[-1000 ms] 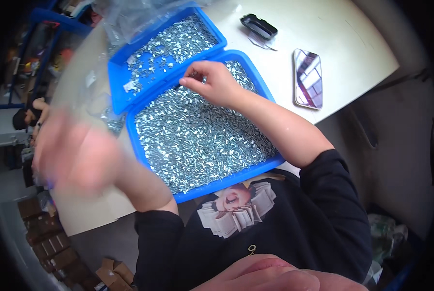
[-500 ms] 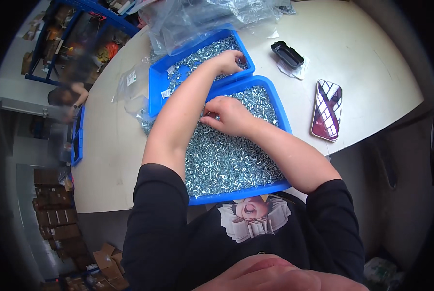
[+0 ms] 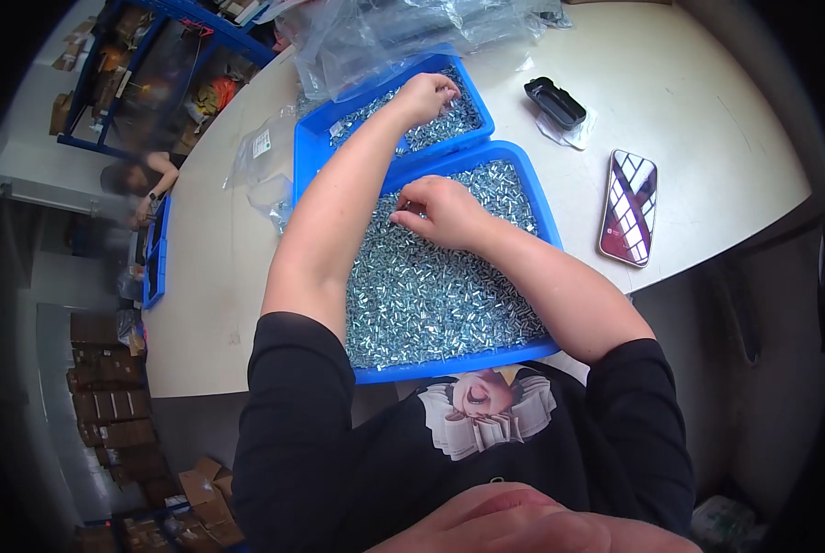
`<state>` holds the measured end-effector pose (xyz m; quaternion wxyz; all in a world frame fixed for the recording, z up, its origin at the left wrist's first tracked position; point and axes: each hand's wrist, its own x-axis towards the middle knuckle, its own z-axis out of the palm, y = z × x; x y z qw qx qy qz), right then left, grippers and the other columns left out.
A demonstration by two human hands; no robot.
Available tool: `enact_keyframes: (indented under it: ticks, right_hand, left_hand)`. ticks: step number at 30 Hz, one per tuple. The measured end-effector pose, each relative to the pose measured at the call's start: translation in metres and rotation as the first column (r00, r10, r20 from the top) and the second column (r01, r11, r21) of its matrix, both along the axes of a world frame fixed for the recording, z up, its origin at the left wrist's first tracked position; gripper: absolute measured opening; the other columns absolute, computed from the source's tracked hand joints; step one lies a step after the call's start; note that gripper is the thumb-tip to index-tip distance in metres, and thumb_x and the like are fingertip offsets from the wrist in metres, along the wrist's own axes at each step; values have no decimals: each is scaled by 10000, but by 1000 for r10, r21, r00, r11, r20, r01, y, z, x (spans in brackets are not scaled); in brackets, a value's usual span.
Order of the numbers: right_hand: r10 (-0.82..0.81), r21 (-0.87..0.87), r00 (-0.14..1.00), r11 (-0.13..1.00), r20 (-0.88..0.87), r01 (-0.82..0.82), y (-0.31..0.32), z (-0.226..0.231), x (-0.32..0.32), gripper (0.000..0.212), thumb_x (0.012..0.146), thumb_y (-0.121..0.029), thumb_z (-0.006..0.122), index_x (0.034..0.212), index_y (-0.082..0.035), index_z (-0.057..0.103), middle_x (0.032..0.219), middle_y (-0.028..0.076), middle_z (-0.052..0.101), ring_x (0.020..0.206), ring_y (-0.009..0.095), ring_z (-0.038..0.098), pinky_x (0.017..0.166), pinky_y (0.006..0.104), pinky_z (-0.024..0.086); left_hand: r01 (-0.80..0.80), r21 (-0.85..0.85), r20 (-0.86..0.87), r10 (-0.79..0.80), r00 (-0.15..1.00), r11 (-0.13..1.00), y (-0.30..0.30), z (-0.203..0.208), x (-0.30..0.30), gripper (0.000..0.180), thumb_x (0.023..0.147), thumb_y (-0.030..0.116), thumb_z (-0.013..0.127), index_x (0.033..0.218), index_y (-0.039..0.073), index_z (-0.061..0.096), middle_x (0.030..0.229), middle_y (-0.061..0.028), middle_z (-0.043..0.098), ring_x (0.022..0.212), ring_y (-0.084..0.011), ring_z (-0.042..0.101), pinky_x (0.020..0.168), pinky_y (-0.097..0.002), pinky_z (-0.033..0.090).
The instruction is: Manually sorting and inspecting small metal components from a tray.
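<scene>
Two blue plastic trays hold heaps of small silvery metal cylinders, perhaps pins or sleeves. Over the far tray [image 3: 311, 146], my left hand [image 3: 423, 98] has its fingers curled and their tips pinched together. Whatever lies between those tips is too small to make out. My right hand [image 3: 442, 212] is above the far part of the near tray [image 3: 544, 210], close over its metal cylinders [image 3: 431, 304]. Its thumb and fingers are bent together, and what they hold is hidden. My left forearm crosses the left side of both trays and covers part of them.
Right of the trays lie a phone [image 3: 629, 208] and an open black case [image 3: 556, 103] on a white scrap. Clear plastic bags [image 3: 403, 41] crowd the table's far edge; another bag [image 3: 263, 166] lies left. Beyond the table's left edge, a person's arm [image 3: 163, 172] reaches by another blue tray [image 3: 156, 249].
My left hand has risen out of the far tray's cylinders and shifted slightly left, its fingers now drawn together. The right hand has barely moved; the whole view has shifted a little.
</scene>
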<state>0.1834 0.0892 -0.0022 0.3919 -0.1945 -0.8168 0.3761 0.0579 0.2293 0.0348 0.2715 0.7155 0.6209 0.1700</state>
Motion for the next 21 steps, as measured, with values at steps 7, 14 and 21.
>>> enact_keyframes:
  ticks: [7,14,21]
  right_hand:
    - [-36,76,998,996,-45,39,0,-5,-2,199,757,-224,675,762,-36,609,705,125,601,661,277,590,605,369,460]
    - [-17,-39,999,999,43,19,-1,-1,-1,212,764,-241,664,760,-35,613,688,118,605,656,271,596,607,372,461]
    - [-21,-85,995,996,99,30,-1,-2,3,231,759,-264,665,760,-39,618,690,114,619,676,277,609,620,374,471]
  left_hand:
    - [-44,269,-202,101,974,962,2,7,0,200,894,159,487,961,55,644,840,-88,649,747,-166,604,702,-285,475]
    - [-449,-162,249,476,843,879,0,2,-15,178,881,148,485,953,53,617,830,-81,616,658,-190,570,574,-322,475]
    - [-284,-466,507,515,691,838,-19,-1,-20,192,937,150,437,1058,22,513,804,-27,544,633,-92,489,552,-204,453]
